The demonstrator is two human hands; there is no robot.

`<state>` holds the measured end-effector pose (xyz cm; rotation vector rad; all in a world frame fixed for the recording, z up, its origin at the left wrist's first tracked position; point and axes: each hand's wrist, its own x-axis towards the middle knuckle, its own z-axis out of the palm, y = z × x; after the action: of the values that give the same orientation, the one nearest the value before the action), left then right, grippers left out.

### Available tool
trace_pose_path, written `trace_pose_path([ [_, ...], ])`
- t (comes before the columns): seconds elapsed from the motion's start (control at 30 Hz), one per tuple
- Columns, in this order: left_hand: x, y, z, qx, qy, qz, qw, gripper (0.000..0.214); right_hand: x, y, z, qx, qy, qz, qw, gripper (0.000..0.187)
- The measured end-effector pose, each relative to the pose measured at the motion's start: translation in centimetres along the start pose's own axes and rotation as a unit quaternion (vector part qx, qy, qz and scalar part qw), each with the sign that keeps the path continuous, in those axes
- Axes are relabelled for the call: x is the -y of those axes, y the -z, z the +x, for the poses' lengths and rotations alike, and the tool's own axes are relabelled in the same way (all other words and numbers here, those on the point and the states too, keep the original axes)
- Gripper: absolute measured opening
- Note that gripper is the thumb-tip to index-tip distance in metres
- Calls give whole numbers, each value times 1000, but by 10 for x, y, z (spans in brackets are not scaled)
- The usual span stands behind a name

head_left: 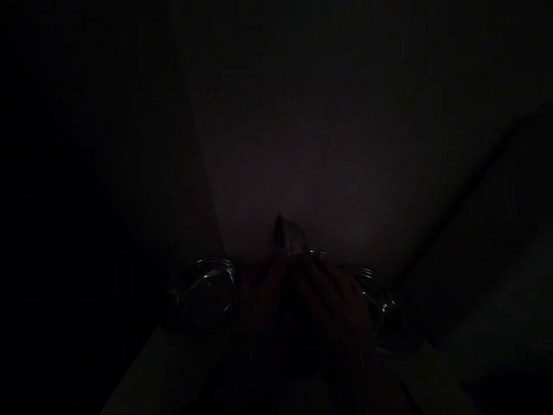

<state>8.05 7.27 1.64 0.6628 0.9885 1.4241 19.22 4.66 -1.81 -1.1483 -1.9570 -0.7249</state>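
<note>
The picture is very dark. My left hand [259,297] and my right hand [334,302] lie close together at the lower middle, fingers curled towards each other. A small shiny metal object [283,233] sticks up from between them; which hand grips it is lost in the dark. A thin glinting piece [317,252] shows just above my right hand's fingers. A round glass dish [203,291] sits right beside my left hand, and a second round glass dish [382,305] sits beside my right hand.
A pale flat surface [345,173] stretches out beyond the hands. A lighter edge [147,369] runs along the lower left. Dark masses fill the left side and the right corner; nothing in them can be made out.
</note>
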Motion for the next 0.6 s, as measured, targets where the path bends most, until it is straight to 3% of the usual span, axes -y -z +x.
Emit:
trace_pose_path([
  [0.17,0,-4,-1,-20,41,2,999,27,-8,4,2,13,4,-9,1000,40],
  [0.37,-5,0,3,0,20,-22,1000,27,4,-1,-2,-8,29,1,1000,39],
  [0.6,3,-2,2,-33,55,15,998,23,-6,7,5,21,3,-23,1000,43],
])
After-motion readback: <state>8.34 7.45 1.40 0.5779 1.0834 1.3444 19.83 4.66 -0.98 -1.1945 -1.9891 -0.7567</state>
